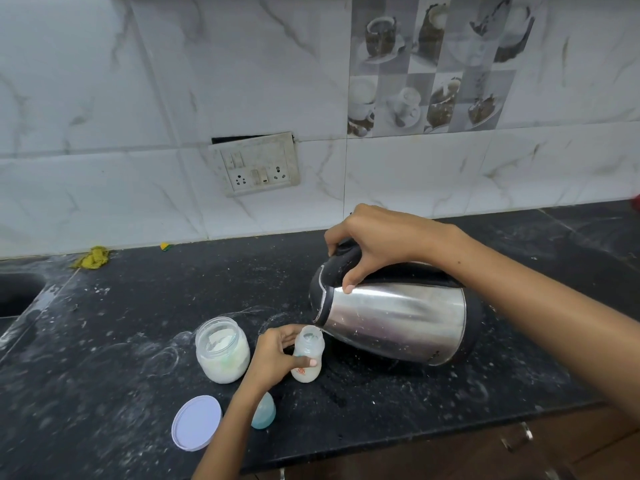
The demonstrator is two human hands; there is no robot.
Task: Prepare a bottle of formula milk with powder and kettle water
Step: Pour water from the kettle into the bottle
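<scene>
now pouring: right hand (pixel 372 242) gripping tipped kettle (pixel 394 315) by handle, left hand (pixel 273 355) holding bottle (pixel 307 355) upright on counter (pixel 121 306), spout at its mouth. narrow opening; tipping further probably spilling hot water onto fingers (pixel 309 362).

Switch-and-socket plate (pixel 258 166) on the marble wall; yellow cloth (pixel 92 257) by the sink (pixel 17 292)

Crowding the front edge, leaving the back open

Jar (pixel 222 355), lid (pixel 196 423), cap (pixel 265 411) and bottle (pixel 308 355) are clustering near the tilting kettle (pixel 394 313); bare counter (pixel 194 278) is lying open behind them.
</scene>
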